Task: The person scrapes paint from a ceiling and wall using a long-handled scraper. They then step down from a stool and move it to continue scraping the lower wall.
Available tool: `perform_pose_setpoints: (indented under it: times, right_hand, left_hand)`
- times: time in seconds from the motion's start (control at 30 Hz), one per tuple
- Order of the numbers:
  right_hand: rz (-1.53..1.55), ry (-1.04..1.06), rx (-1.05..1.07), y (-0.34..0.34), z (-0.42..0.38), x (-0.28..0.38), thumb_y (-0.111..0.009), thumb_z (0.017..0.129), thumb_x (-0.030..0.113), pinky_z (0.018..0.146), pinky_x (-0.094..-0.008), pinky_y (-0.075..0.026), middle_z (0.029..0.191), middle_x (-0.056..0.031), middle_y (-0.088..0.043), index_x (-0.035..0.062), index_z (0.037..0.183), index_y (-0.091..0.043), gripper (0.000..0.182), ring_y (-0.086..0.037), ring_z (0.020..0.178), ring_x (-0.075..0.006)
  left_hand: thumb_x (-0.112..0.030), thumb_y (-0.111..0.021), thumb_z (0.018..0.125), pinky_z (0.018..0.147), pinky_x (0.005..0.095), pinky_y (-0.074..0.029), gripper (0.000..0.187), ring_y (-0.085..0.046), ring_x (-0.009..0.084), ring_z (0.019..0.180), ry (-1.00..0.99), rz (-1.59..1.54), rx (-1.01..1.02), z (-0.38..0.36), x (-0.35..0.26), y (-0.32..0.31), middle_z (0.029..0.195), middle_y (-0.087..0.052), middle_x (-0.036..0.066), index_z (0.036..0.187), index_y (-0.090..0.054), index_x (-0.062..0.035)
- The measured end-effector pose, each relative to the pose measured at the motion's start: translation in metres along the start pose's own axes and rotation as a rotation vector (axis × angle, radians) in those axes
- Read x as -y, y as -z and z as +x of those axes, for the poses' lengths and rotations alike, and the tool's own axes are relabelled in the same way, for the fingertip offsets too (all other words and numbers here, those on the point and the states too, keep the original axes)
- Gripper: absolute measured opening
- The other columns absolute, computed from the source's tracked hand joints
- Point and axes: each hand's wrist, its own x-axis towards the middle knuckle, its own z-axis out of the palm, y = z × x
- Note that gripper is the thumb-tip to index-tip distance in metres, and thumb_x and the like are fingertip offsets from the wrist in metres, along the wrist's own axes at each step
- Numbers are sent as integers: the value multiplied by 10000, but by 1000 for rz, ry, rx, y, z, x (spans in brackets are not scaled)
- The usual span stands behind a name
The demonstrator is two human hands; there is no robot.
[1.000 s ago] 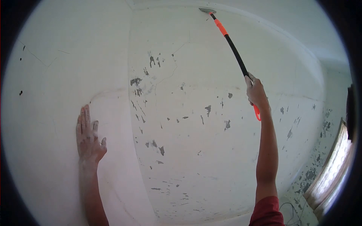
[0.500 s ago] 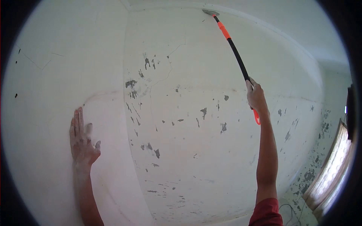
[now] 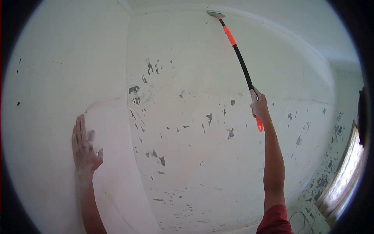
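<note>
My right hand (image 3: 259,104) is closed around the lower part of a long-handled scraper (image 3: 242,64), whose black pole has an orange collar and an orange loop at its bottom end. The scraper's flat grey head (image 3: 216,15) is up at the top of the far wall (image 3: 194,156), just under the ceiling edge. On the left wall (image 3: 46,156), my left hand (image 3: 85,150) lies flat with fingers stretched and thumb apart, dusted with pale powder. Nothing is in it.
Dark grey chipped patches (image 3: 209,118) and thin cracks mark the far wall. At right, a curtained window (image 3: 343,173) lets in light, and a dark object (image 3: 362,117) hangs above it. Loose cable (image 3: 302,220) shows at the lower right. The ceiling (image 3: 272,17) meets the walls above.
My right hand and the scraper's pole have shifted slightly left and down in view; the scraper head has moved a little left. My left hand stays on the wall.
</note>
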Motion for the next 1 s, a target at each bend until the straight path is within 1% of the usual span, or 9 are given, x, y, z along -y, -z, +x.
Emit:
perform_pose_setpoints:
  times: [0.03, 0.23, 0.47, 0.67, 0.77, 0.83, 0.87, 0.93, 1.0]
  right_hand:
    - [-83, 24, -27, 2, -2, 1, -514, 1127, 403, 392, -340, -421, 635, -56, -579, 75, 1527, -577, 521, -490, 413, -138]
    - [-205, 117, -129, 12, 0, -24, -486, 1129, 382, 427, -376, -477, 741, -146, -699, 41, 1482, -607, 505, -605, 485, -208]
    - [-253, -26, -107, 35, -3, 34, -473, 1126, 396, 439, -378, -478, 745, -134, -697, 33, 1451, -625, 510, -609, 489, -202]
    - [-321, 107, -164, 45, 12, 17, -479, 1122, 406, 434, -385, -479, 739, -137, -703, 40, 1451, -624, 513, -622, 493, -222]
    - [-324, 49, -119, 55, 7, 25, -487, 1120, 395, 486, -410, -519, 813, -192, -740, 43, 1439, -633, 497, -681, 553, -261]
    - [-316, 45, -107, 51, 2, 25, -484, 1120, 384, 590, -451, -567, 881, -243, -754, 35, 1430, -632, 491, -745, 687, -335]
    - [-317, 50, -106, 43, 4, 22, -484, 1120, 384, 590, -451, -567, 881, -243, -754, 35, 1430, -632, 491, -745, 687, -335]
    - [-212, 139, -145, 14, 4, 8, -503, 1125, 414, 396, -372, -433, 661, -102, -638, 30, 1421, -640, 504, -545, 430, -179]
    - [-207, 241, -138, -13, 5, 15, -505, 1123, 389, 425, -393, -475, 719, -162, -693, 8, 1397, -638, 488, -613, 464, -233]
  left_hand:
    - [-252, -900, 754, 1338, 478, -193, 658, -85, 337, 1657, -2, 0, 2, 0, 0, 0, 1778, -121, 193, 1333, -706, -8]
    - [-284, -889, 765, 1345, 451, -192, 642, -106, 322, 1657, 1, 23, 3, 1, -4, 7, 1777, -134, 197, 1317, -712, -9]
    - [-226, -910, 748, 1338, 486, -206, 645, -107, 351, 1652, 23, 5, 30, 2, -7, 7, 1779, -104, 187, 1313, -703, 6]
    - [-248, -894, 746, 1346, 464, -189, 609, -117, 335, 1653, 21, -11, 5, -1, -7, 8, 1777, -125, 192, 1276, -720, -3]
    - [-235, -896, 742, 1346, 467, -191, 593, -116, 333, 1653, 9, -19, -7, 0, -7, 4, 1778, -125, 191, 1259, -724, -2]
    - [-229, -897, 741, 1346, 467, -192, 588, -115, 332, 1654, 10, -17, -37, 0, -6, 4, 1778, -126, 188, 1255, -724, -2]
    - [-235, -895, 745, 1346, 468, -193, 591, -115, 330, 1654, 12, -10, -31, 0, -6, 5, 1780, -122, 181, 1261, -722, -4]
    - [-240, -894, 749, 1346, 468, -194, 594, -115, 327, 1654, 8, -2, -16, -2, -7, 6, 1781, -118, 175, 1266, -719, -6]
    - [-237, -891, 753, 1344, 467, -201, 589, -112, 318, 1655, 21, -17, -12, 0, -8, 7, 1783, -116, 165, 1267, -714, -11]
